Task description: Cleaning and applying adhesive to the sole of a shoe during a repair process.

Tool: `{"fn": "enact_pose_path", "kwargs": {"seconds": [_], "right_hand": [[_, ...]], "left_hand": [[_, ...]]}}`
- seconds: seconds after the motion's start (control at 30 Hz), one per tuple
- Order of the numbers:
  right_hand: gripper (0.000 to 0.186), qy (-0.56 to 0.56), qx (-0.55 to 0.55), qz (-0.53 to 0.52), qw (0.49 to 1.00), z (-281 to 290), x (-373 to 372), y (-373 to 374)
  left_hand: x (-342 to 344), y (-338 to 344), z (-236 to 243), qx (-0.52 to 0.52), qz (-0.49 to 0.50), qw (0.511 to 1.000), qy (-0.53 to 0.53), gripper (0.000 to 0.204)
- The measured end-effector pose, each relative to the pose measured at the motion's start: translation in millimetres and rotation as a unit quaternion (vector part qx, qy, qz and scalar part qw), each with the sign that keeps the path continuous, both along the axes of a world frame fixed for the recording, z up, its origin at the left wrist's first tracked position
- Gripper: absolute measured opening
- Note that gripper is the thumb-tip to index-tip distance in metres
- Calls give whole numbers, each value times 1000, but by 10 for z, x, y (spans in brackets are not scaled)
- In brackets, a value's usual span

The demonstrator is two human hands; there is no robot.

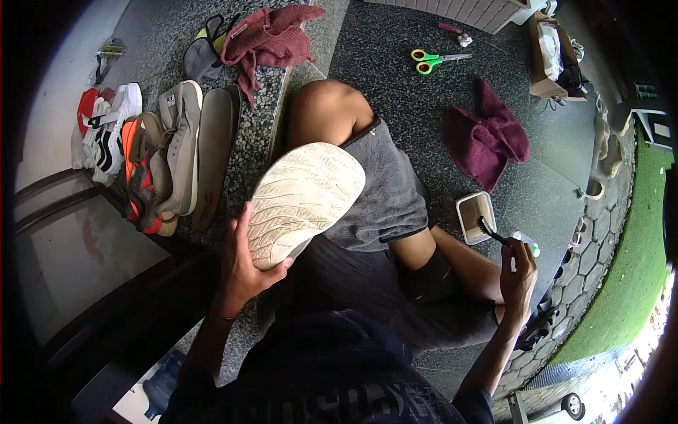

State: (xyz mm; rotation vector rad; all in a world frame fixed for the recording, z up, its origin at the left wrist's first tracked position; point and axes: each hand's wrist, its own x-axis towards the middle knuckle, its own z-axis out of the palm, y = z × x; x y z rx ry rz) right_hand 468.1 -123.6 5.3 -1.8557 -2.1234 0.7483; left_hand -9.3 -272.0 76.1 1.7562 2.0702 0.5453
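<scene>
Left hand (246, 274): we grip the shoe (307, 201) by one end, its sole facing us.
Shoe: at 9 o'clock from the tub (460, 220), before our knee (326, 109).
Right hand (519, 279): we hold the brush (492, 233), its head at the tub.
Purple cloth (487, 138): 2 o'clock from the shoe.
Scissors (443, 59): 1 o'clock from the shoe.
Footwear (182, 155): 10 o'clock.

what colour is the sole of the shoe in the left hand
Cream, with a grooved tread; the sole shows best in the head view.
</scene>
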Motion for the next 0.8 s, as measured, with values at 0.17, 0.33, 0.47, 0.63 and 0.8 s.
{"fn": "enact_pose_path", "kwargs": {"seconds": [0.17,0.33,0.47,0.63,0.8], "right_hand": [[18,-92,-11,64,994,-68,55,20],[24,-30,-11,-6,999,38,-46,43],[23,-16,53,-6,998,-29,-30,18],[20,29,69,-3,997,41,-581,183],[19,134,57,44,988,102,-1327,516]], "left_hand": [[107,-7,-183,33,0,997,-73,113],[-75,40,-305,10,-8,994,-106,119],[-65,214,-368,4,-20,973,-231,117],[-77,127,-573,15,28,941,-338,113],[-74,83,-700,14,7,945,-328,115]]}}
